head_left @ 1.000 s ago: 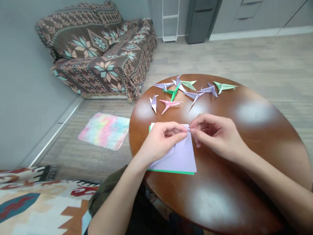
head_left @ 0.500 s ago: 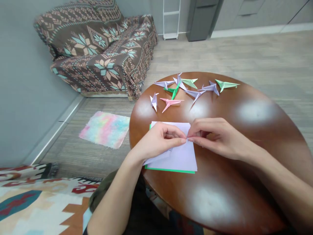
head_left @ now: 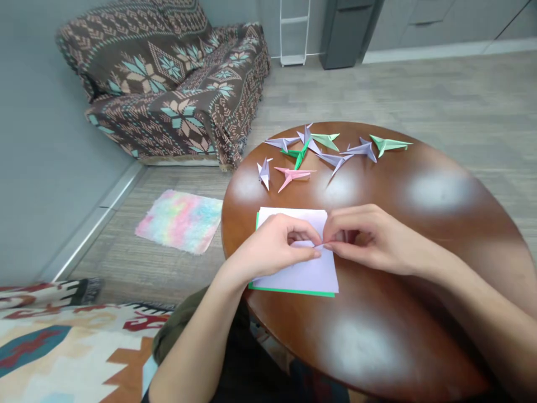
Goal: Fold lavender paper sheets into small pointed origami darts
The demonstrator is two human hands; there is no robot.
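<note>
Over a stack of lilac paper sheets [head_left: 304, 275], both hands meet at a small folded lilac paper [head_left: 318, 247]. My left hand [head_left: 279, 244] is closed, thumb and fingers around the piece from the left. Pinched fingertips of my right hand [head_left: 373, 238] hold its right tip. Most of the folded paper is hidden by the left hand. Beneath the lilac sheets, the edge of a green sheet [head_left: 293, 292] shows at the left and bottom.
Beyond the hands lie several folded paper cranes, among them a pink crane [head_left: 291, 175], a dark green crane [head_left: 298, 154] and a pale green crane [head_left: 388, 145]. The round brown table [head_left: 419, 240] has a draped sofa [head_left: 184, 117] and a pastel rug [head_left: 180, 221] to its left.
The folded paper has been turned and moved slightly toward me; its strip now shows between the fingertips. The left fingers have parted a little from the thumb. The cranes and stack stay put.
</note>
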